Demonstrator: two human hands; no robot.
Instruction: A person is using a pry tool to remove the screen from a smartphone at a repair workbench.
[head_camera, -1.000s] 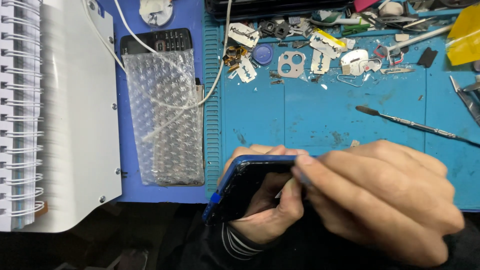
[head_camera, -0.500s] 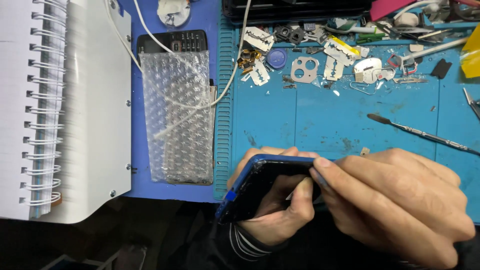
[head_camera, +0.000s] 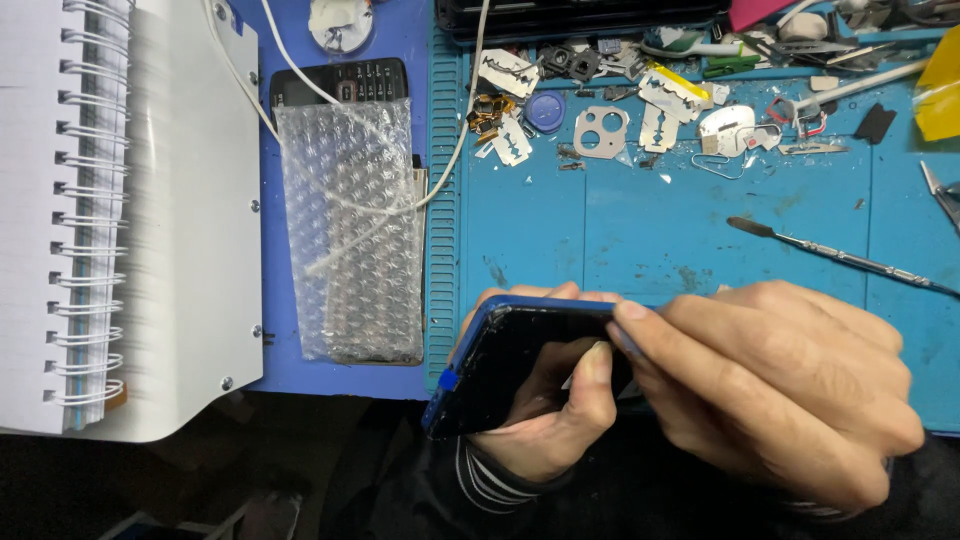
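Blue-edged phone (head_camera: 500, 365) gripped between both hands, left hand (head_camera: 545, 430) beneath, right hand (head_camera: 780, 385) apparently pinching its top edge

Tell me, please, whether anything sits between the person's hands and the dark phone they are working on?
Nothing visible does. The left hand already cradles the phone, its thumb lying across the dark screen, and the right hand touches the phone's top edge with its fingertips. The metal tool lies apart on the blue mat.
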